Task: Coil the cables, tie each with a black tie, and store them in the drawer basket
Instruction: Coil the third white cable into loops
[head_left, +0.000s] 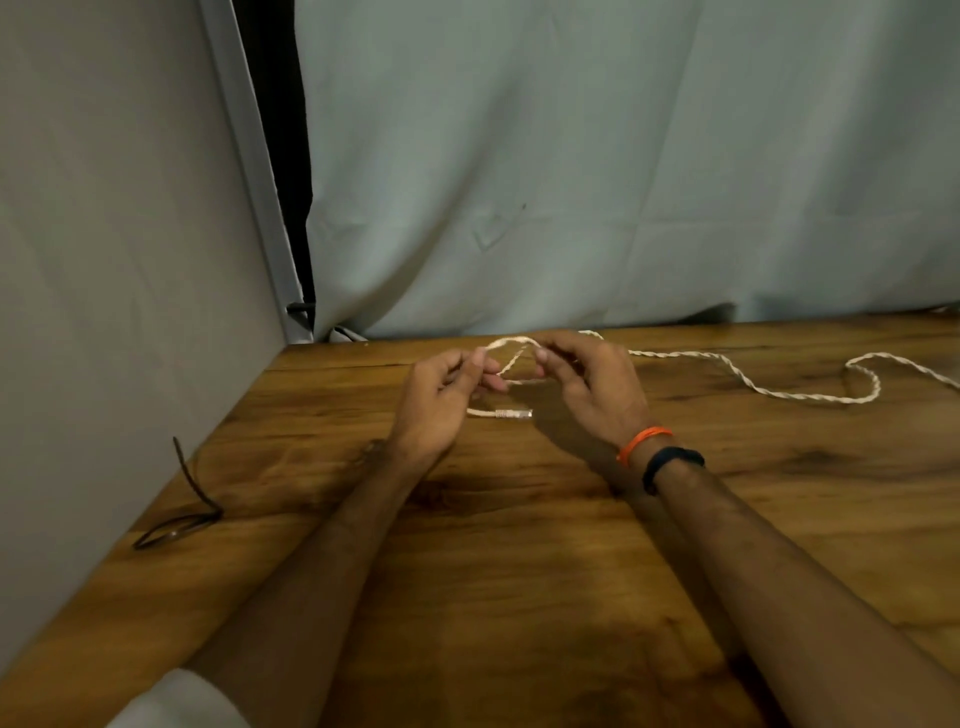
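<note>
A white twisted cable (753, 387) snakes across the wooden table (519, 597) from the right edge toward the middle. My left hand (441, 400) pinches the cable near its plug end, and the white plug (511, 414) pokes out to the right below the hand. My right hand (587, 384) grips the cable a little further along. Between the two hands a small loop (511, 343) arches up. A black tie (192, 499) lies bent at the table's left edge, apart from both hands.
Grey cloth (623, 156) hangs behind the table and another sheet (104, 260) along its left side. A dark gap (280, 156) shows between them. No drawer or basket is in view. I wear an orange band and a dark band on my right wrist.
</note>
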